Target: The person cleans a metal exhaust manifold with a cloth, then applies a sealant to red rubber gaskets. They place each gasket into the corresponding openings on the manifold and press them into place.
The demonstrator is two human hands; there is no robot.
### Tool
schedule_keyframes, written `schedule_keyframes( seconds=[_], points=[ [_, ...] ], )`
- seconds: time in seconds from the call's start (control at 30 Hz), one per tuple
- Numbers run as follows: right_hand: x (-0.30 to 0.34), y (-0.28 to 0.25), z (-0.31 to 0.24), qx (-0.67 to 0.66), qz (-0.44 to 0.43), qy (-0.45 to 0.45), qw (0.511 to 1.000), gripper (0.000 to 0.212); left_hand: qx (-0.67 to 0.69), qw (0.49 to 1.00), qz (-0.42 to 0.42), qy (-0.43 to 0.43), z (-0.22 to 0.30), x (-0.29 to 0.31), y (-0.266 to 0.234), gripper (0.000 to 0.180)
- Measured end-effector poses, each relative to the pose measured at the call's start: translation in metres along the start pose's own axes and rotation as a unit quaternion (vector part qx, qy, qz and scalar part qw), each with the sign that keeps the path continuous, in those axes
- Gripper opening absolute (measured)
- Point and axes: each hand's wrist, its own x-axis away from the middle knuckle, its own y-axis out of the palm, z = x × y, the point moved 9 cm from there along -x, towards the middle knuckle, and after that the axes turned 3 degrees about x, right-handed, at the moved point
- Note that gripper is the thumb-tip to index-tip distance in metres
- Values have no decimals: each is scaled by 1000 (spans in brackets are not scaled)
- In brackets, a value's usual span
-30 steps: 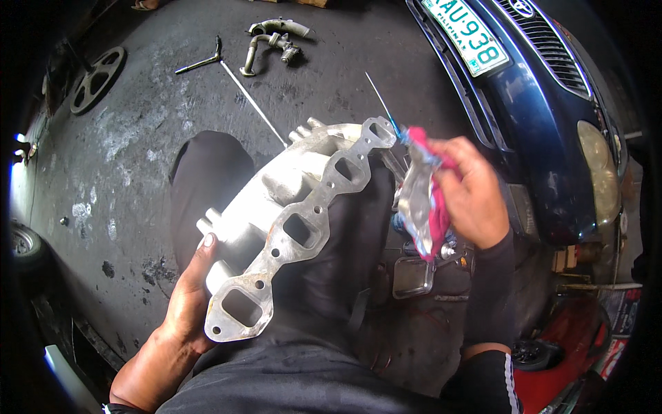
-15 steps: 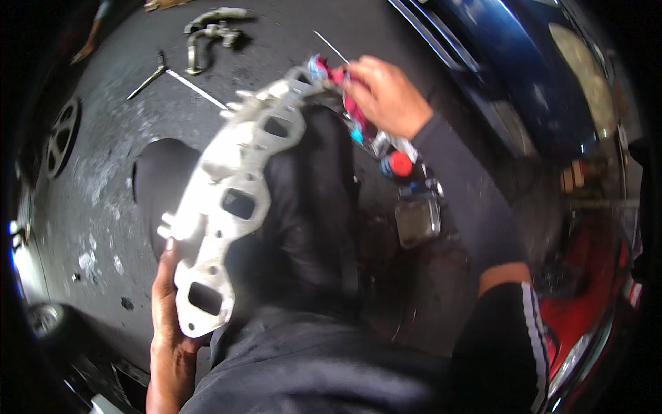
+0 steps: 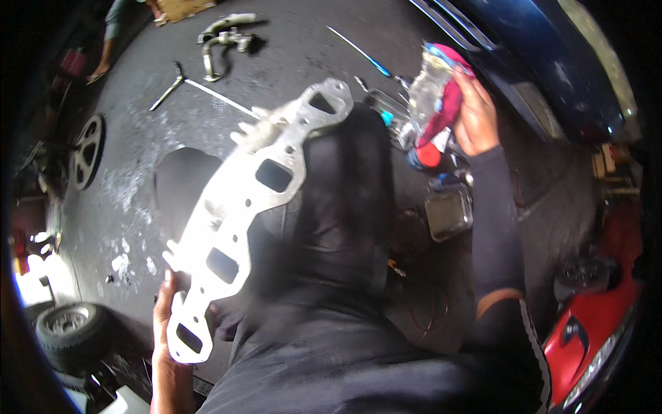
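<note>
My left hand (image 3: 164, 314) grips the lower end of a pale metal intake manifold (image 3: 227, 214), with the thumb on its near side and the other fingers hidden beneath. The manifold slants across my lap, its flat flange with rectangular ports facing up and its far end over my dark-trousered knee. Out to the right, my right hand (image 3: 476, 114) is closed on a crumpled crimson rag (image 3: 449, 103) with a dirty grey face and blue patches. A gap separates the rag from the manifold.
On the dark floor lie a curved metal pipe piece (image 3: 224, 43), a Y-shaped wrench (image 3: 178, 78), a long thin screwdriver (image 3: 365, 55) and a clear tray (image 3: 449, 214). A red cap (image 3: 429, 156) shows below the rag. A blue car panel (image 3: 524, 55) borders the right; tyres (image 3: 72, 334) stand lower left.
My right hand has drawn the rag off the manifold's far end and moved right, turning the rag's dirty face into view. The manifold's far end has shifted right in the picture.
</note>
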Motion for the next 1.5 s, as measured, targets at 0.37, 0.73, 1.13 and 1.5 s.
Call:
schedule_keyframes(
  seconds=[0.37,0.73,1.13,1.5],
  points=[
    [-6,97,-52,44,-66,-94,992,35,116,988,5,-99,-65,-2,8,62],
    [118,316,2,396,-461,-223,762,28,26,983,-114,-142,-69,7,61,68],
    [191,348,-37,77,-629,109,766,26,-44,955,-251,-150,-63,7,62,80],
    [83,344,24,-312,-269,349,842,60,-502,758,-84,407,106,19,90,45]
  ],
)
